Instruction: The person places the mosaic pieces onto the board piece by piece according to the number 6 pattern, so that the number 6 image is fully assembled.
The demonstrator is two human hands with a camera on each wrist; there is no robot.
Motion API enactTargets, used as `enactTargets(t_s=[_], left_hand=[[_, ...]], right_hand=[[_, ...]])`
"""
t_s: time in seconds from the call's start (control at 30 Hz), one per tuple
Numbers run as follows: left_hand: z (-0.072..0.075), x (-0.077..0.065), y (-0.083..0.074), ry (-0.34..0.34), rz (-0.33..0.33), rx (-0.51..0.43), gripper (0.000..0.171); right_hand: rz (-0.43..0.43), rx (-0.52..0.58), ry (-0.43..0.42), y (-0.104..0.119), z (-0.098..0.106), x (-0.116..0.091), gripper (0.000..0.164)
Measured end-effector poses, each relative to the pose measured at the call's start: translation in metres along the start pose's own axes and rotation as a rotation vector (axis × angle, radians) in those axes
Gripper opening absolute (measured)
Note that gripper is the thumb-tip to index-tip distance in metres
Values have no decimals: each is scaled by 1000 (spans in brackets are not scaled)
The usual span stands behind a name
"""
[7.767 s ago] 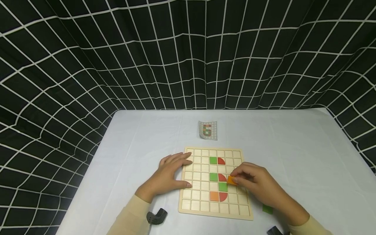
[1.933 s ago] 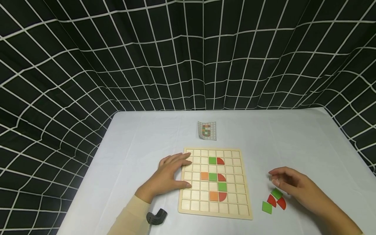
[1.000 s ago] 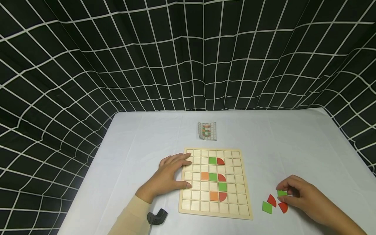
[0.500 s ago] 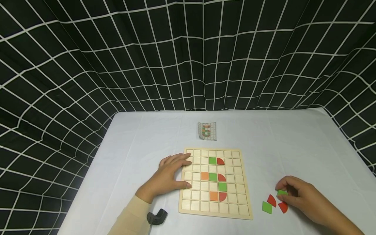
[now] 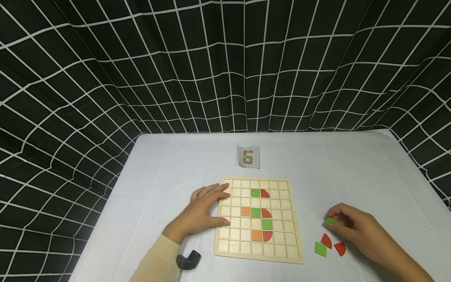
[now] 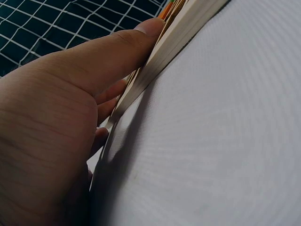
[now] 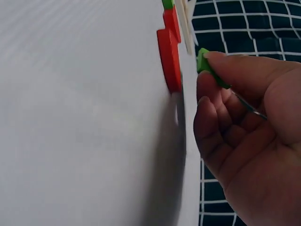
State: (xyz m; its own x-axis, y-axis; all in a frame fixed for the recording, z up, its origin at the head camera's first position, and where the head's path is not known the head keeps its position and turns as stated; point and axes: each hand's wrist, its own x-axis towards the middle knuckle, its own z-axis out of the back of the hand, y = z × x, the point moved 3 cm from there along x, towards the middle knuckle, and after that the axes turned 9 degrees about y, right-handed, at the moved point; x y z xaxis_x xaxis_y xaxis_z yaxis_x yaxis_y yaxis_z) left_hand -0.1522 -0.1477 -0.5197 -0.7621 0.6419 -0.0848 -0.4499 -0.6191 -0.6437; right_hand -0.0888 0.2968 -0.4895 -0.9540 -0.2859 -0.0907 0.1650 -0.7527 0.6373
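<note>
My right hand (image 5: 356, 229) pinches a green square tile (image 5: 330, 221) between thumb and fingers, just above the loose pieces; the right wrist view shows the same green tile (image 7: 211, 68) lifted off the cloth. My left hand (image 5: 202, 209) rests with spread, straight fingers on the left edge of the wooden grid board (image 5: 232, 246), its thumb (image 6: 113, 49) over the rim in the left wrist view. In the board's cells lie green squares, red quarter circles and two orange squares (image 5: 257, 235). Below the right hand are a green square (image 5: 320, 249) and two red quarter circles (image 5: 326, 241).
A small paper card (image 5: 249, 157) printed with a coloured grid pattern lies behind the board. A black curved object (image 5: 188, 260) sits beside the left forearm. The table has a white cloth (image 5: 176, 156), and a black curtain with white grid lines (image 5: 211, 70) surrounds it.
An orange square has been set on the board, left of a green one. My right hand has picked up a green square and moved it slightly up and left. The left hand stays put.
</note>
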Motion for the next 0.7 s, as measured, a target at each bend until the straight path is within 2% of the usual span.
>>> enactTargets(t_s=[0.17,0.33,0.5,0.7], left_hand=[[0,0,1,-1,-2,-7,75],[0,0,0,4,1,-6,75],[1,0,-2,4,5,-7,74],[2,0,-3,5,16,-9,75]], right_hand=[[108,52,-51,13,1,7,32],[180,102,-59,27,0,14,33],[218,137,-54,41,-4,23,32],[216,135,-15,60,-10,31,29]])
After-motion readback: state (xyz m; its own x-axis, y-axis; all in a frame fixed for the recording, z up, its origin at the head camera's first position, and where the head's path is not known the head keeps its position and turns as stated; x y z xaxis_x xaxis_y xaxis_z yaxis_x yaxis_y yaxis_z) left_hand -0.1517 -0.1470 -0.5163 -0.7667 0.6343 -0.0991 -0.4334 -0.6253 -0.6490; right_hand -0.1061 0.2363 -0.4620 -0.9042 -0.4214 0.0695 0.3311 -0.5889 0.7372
